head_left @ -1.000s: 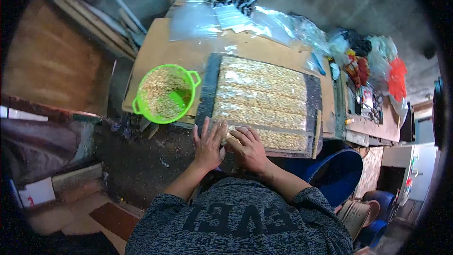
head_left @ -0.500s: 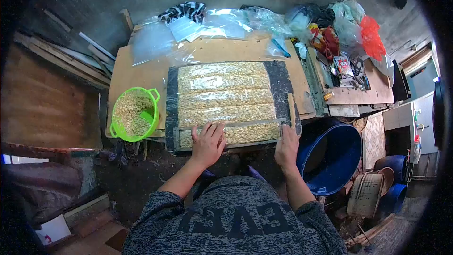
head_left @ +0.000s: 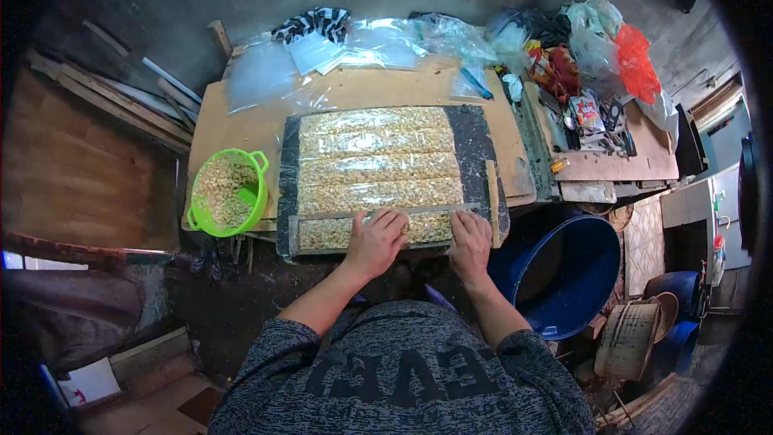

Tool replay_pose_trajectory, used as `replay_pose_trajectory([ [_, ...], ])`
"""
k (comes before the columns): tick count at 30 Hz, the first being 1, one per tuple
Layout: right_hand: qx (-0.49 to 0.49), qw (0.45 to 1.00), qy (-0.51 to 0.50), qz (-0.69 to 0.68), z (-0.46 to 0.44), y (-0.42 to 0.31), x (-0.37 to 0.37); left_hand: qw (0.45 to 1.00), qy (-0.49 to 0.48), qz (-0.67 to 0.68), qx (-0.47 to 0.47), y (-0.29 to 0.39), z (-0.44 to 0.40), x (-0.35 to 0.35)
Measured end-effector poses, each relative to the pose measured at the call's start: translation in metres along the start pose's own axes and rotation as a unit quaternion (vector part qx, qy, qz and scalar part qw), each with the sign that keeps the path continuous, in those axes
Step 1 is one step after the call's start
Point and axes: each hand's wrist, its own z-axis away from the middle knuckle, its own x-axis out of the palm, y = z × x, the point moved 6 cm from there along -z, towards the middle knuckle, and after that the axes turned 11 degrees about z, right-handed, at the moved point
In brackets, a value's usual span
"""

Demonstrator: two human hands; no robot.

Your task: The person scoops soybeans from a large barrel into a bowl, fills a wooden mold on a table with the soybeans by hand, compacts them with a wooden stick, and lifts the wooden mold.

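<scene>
A dark board (head_left: 475, 137) lies on the work table, bearing several rows of pale flaky pieces under clear film (head_left: 378, 165). Around the nearest row runs a narrow grey frame (head_left: 330, 215). My left hand (head_left: 376, 240) rests palm down across the middle of that row, its fingers slightly apart. At the row's right end, my right hand (head_left: 469, 243) touches the frame with its fingers close together; whether it grips anything is hidden. A thin wooden strip (head_left: 493, 201) lies along the board's right side.
Left of the board stands a green basket (head_left: 262, 193) part filled with the same pieces. Plastic sheets (head_left: 266, 76) and a striped cloth (head_left: 316, 22) lie at the table's back. Bags (head_left: 596, 40) and small tools sit right; a blue barrel (head_left: 592, 274) stands below.
My right hand has moved from the row's left part to its right end. My left hand now lies nearer the row's middle. The view has shifted with the head.
</scene>
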Motion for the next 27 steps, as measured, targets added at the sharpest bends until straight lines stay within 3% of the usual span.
replay_pose_trajectory([
  [4,-0.013,1.0,-0.004,-0.021,-0.003,0.002,-0.002,0.999,0.002,0.024,0.026,0.001,-0.005,0.008],
  [10,0.071,0.986,0.058,-0.143,-0.017,0.013,-0.02,0.997,0.024,0.044,0.058,-0.004,0.0,0.01],
  [13,0.035,0.987,0.04,-0.149,-0.03,0.016,-0.025,0.997,0.012,0.037,0.06,-0.005,0.0,0.011],
  [15,-0.043,0.991,-0.067,-0.107,-0.036,0.007,-0.019,0.998,0.025,0.04,0.053,-0.003,0.002,0.009],
  [18,-0.102,0.984,-0.132,-0.057,-0.027,0.006,-0.003,0.998,0.032,0.026,0.055,-0.005,0.006,0.009],
  [27,-0.128,0.989,-0.059,-0.035,-0.006,0.004,-0.018,0.999,-0.005,0.028,0.045,-0.014,0.02,0.013],
])
